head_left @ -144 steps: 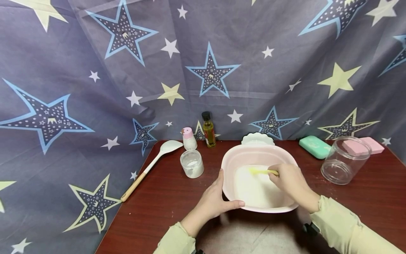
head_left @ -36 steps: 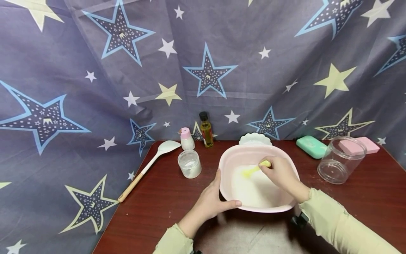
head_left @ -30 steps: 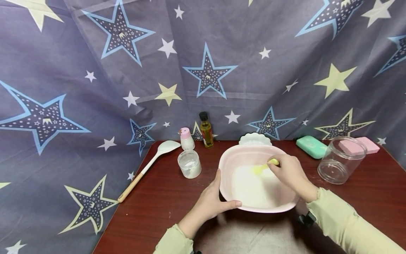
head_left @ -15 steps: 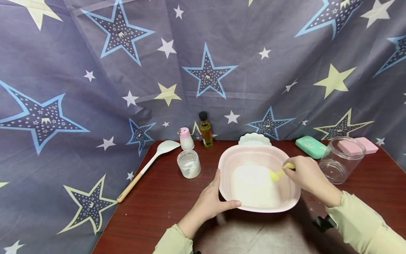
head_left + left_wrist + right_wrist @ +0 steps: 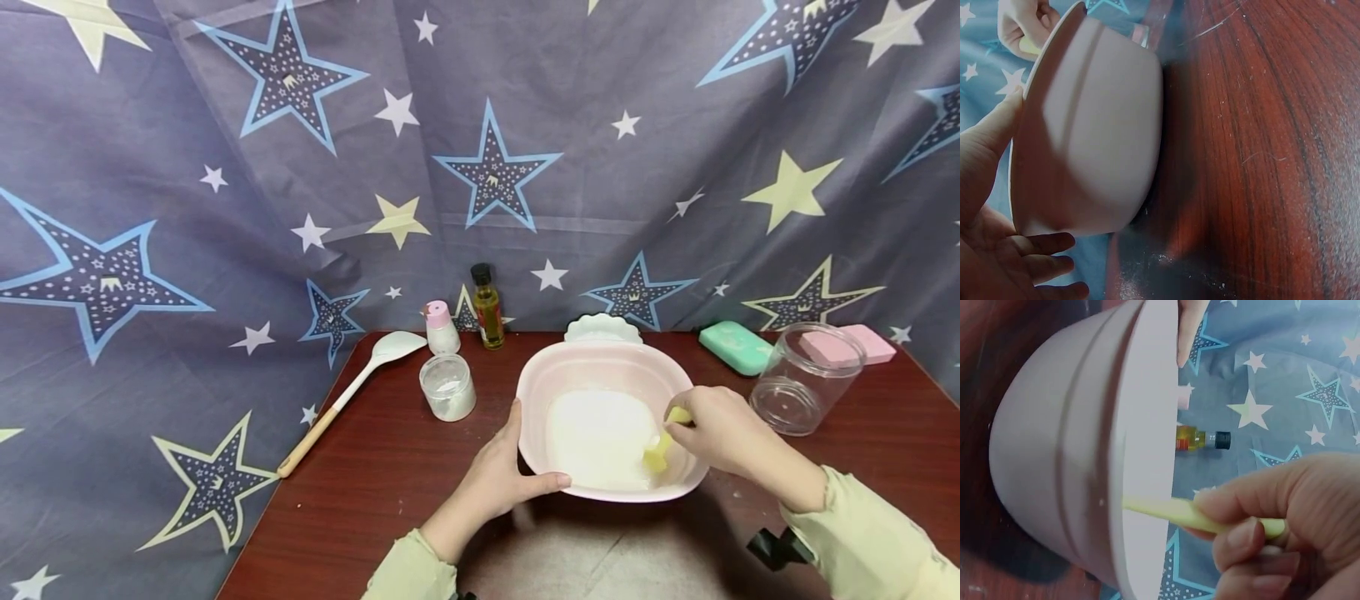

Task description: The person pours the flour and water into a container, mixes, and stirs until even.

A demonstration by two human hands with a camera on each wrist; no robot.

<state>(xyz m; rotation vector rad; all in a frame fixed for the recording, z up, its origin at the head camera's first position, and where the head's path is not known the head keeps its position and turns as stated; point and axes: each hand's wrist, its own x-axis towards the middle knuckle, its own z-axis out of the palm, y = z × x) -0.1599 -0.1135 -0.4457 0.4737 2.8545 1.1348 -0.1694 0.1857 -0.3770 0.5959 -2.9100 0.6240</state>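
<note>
A pale pink basin stands on the table, and a white substance covers its bottom. My left hand braces the basin's near-left rim, fingers and thumb fairly straight and spread, as the left wrist view also shows. My right hand pinches the handle of a yellow tool with a flared head, whose exact kind I cannot tell. That head is down in the white substance by the basin's right side. In the right wrist view the yellow handle slants over the rim, and its head is hidden inside.
Left of the basin are a clear jar, a pink-capped shaker, an oil bottle and a white ladle-like utensil. A white scalloped dish sits behind it. To the right stand a green box, a clear container and a pink block.
My right hand has carried the yellow tool's head from the middle of the basin to its right side, then toward the near edge. The left hand and the basin stay nearly still.
</note>
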